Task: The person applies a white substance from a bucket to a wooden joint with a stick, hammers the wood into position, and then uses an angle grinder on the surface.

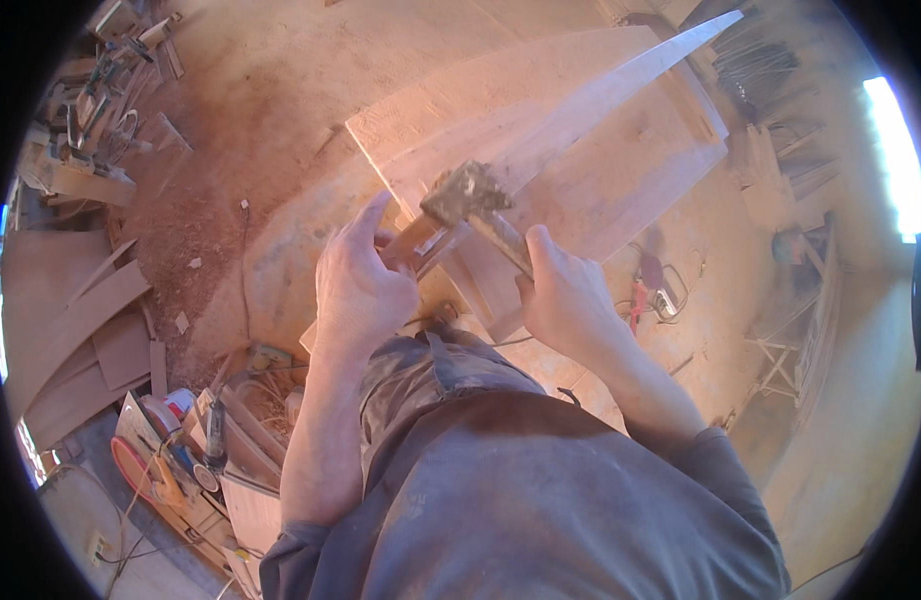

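Note:
My right hand (573,296) is closed round the handle of a hammer (503,238), thumb lying along the shaft. The hammer's rough, worn head (468,193) is over the far end of a reddish-brown wooden block (415,243); whether they touch I cannot tell. My left hand (366,280) grips this block, with one finger stretched out beyond it. Both hands are above the near end of a large pale wooden panel (601,190). A long tapering light strip (641,75) runs across the panel toward the far right.
A red-handled power tool (641,300) with a cord lies on the floor at right. Wood offcuts (91,150) are heaped at far left, above leaning curved boards (71,330). Tools and a red-rimmed round item (131,465) crowd the lower left. Stacked timber (776,180) stands at right.

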`<state>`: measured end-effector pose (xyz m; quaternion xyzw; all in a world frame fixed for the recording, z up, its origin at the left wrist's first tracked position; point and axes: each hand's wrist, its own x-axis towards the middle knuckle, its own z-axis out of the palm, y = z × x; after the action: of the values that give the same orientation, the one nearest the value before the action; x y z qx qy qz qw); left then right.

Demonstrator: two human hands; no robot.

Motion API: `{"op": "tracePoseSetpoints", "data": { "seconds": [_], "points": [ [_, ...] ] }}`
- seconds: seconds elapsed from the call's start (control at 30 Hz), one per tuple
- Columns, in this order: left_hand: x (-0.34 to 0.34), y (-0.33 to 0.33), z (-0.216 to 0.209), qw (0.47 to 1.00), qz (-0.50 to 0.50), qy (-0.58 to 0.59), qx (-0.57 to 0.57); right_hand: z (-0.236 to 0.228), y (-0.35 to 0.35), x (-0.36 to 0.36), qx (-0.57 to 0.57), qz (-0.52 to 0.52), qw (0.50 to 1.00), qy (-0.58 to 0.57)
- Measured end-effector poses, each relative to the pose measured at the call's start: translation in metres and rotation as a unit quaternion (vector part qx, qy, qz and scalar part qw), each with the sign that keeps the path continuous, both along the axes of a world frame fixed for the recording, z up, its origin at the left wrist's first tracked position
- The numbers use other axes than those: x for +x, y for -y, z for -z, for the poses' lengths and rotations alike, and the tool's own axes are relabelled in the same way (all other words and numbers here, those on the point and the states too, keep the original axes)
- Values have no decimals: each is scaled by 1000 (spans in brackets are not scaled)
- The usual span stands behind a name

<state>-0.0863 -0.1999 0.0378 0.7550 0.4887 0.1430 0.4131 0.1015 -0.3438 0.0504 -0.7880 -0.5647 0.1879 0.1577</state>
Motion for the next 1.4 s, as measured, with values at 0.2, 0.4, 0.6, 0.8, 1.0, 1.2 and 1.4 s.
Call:
{"op": "tracePoseSetpoints", "data": {
  "seconds": [0.2,0.4,0.6,0.8,1.0,1.2,1.4],
  "points": [
    [-22,-2,-8,996,-1,75,-57,9,6,-3,1,23,1000,4],
    [-86,18,-8,998,3,49,36,-3,2,-2,-54,26,998,-33],
    [-101,30,13,993,-14,105,53,-9,5,-12,-4,21,999,-44],
    [-105,36,30,986,-51,157,19,-6,-1,-10,-31,9,999,15],
    [-105,33,27,986,-54,158,-12,-4,6,-6,5,71,997,-24],
    [-79,13,-4,999,15,-11,28,-13,14,7,14,162,980,-111],
    [-50,-14,-7,993,86,-83,2,-10,36,9,-23,223,957,-183]
  ]
}}
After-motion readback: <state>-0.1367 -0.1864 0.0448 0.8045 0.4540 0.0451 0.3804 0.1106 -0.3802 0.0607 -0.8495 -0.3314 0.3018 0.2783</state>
